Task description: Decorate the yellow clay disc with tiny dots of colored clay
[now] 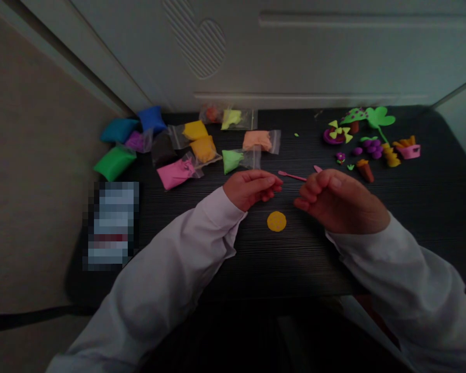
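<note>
My left hand hovers over the dark table, its thumb laid against the bent index finger; whatever it may pinch is too small or hidden. To its right, my right hand is loosely cupped with nothing visible in the palm. Between and slightly below both hands lies a flat, round yellow clay disc with faint small marks on its surface. A pink clay tool rests just beyond the hands. Another pink tool is partly hidden behind my right fingers.
Bags of coloured clay, including a pink one and a light green one, spread across the back left. Small clay models, among them a pink basket and a brown cone, stand at right. A blurred-out phone lies left.
</note>
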`<state>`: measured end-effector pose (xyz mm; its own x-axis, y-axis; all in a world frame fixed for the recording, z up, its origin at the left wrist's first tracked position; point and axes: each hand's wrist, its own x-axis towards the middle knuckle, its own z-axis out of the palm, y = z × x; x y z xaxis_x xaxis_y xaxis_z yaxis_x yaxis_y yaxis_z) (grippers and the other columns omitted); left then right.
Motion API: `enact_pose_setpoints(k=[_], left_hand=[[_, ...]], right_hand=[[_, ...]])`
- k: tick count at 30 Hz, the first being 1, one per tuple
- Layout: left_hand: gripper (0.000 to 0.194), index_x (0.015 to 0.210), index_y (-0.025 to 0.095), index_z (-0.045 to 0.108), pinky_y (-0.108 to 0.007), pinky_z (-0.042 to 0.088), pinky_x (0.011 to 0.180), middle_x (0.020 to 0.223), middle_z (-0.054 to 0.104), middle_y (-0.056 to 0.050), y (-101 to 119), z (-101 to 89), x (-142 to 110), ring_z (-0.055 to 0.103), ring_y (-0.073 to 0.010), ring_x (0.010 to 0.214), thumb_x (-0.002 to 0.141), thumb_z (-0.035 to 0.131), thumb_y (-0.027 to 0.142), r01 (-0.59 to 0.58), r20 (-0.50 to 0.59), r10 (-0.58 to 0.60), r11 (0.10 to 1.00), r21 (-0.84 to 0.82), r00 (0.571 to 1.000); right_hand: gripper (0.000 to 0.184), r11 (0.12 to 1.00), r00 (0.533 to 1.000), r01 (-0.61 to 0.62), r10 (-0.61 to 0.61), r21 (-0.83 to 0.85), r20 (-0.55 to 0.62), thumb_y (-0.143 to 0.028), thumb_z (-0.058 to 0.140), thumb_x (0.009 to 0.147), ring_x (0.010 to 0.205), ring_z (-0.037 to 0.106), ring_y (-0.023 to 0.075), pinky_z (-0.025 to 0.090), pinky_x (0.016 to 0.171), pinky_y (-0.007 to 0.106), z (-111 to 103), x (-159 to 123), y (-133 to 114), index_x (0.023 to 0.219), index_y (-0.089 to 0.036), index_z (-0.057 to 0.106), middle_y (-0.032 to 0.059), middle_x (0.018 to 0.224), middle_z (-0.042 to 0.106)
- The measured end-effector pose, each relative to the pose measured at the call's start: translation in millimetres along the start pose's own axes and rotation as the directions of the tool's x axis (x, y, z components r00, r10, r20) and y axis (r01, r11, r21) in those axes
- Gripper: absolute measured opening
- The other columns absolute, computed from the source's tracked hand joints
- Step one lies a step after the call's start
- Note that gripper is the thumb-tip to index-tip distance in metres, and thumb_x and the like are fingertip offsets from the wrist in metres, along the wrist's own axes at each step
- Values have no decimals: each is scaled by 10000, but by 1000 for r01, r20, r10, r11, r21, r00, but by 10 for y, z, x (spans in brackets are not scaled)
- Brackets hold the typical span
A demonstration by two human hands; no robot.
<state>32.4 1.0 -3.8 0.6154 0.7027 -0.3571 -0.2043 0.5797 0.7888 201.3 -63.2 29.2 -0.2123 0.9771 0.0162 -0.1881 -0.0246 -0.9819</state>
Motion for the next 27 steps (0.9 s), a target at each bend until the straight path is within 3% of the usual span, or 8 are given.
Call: enact_pose_setpoints(k=[4, 8, 10, 12, 16, 21, 27], left_hand=[[215, 692, 88, 613, -189, 347, 488, 603, 625, -20, 6, 2, 1, 516, -51, 483, 551, 654, 246, 4, 4, -4, 1000, 1, 1000], [207, 703, 89, 611, -189, 345, 489, 612, 625, -21, 7, 1, -4, 518, -49, 490, 565, 642, 241, 5, 10, -5, 1000, 12, 1000], [203, 704, 93, 612, -190, 342, 487, 611, 624, -19, 7, 2, -6, 515, -48, 488, 569, 639, 242, -5, 7, 5, 1000, 13, 1000], [200, 696, 93, 612, -191, 340, 484, 605, 623, -17, 8, 6, -5, 512, -48, 483, 564, 640, 241, -14, 1, 14, 1000, 15, 1000], [195, 681, 86, 610, -191, 337, 480, 604, 623, -21, 14, 12, 0, 510, -48, 478, 554, 644, 230, -9, -5, 9, 1000, 16, 1000], [181, 688, 80, 612, -188, 341, 480, 614, 622, -24, 26, 5, 7, 509, -46, 489, 571, 630, 218, -10, 18, 10, 1000, -4, 1000], [171, 691, 83, 613, -185, 338, 480, 620, 623, -23, 41, -8, 6, 508, -44, 496, 589, 617, 222, 17, 30, -16, 999, -30, 999]], right_hand=[[98, 962, 988, -134, 148, 238, -44, -312, 504, 719, 634, 483, 103, 450, 591, 288, 13, -6, -21, 678, -223, 514, -13, 666, 456], [99, 950, 982, -156, 178, 271, -59, -305, 545, 694, 611, 468, 97, 426, 576, 276, 20, 9, -12, 656, -213, 543, -20, 641, 465], [87, 982, 988, -114, 128, 148, -85, -293, 548, 704, 620, 476, 100, 415, 591, 278, 25, 0, 5, 676, -211, 561, -19, 647, 491], [64, 995, 996, -49, 41, -89, -82, -260, 547, 721, 666, 492, 104, 408, 636, 279, 28, -26, 23, 711, -204, 575, -8, 691, 528], [43, 855, 997, 49, -9, -516, 79, -193, 532, 740, 742, 507, 110, 407, 683, 269, 5, -90, 63, 762, -174, 564, 19, 773, 550], [88, 716, 974, 157, 3, -681, 228, -143, 535, 727, 777, 518, 108, 426, 709, 251, -55, -123, 102, 809, -156, 566, 35, 807, 559], [123, 623, 970, 181, 14, -761, 243, -118, 530, 726, 789, 522, 108, 439, 710, 240, -52, -137, 91, 835, -160, 570, 45, 818, 560]])
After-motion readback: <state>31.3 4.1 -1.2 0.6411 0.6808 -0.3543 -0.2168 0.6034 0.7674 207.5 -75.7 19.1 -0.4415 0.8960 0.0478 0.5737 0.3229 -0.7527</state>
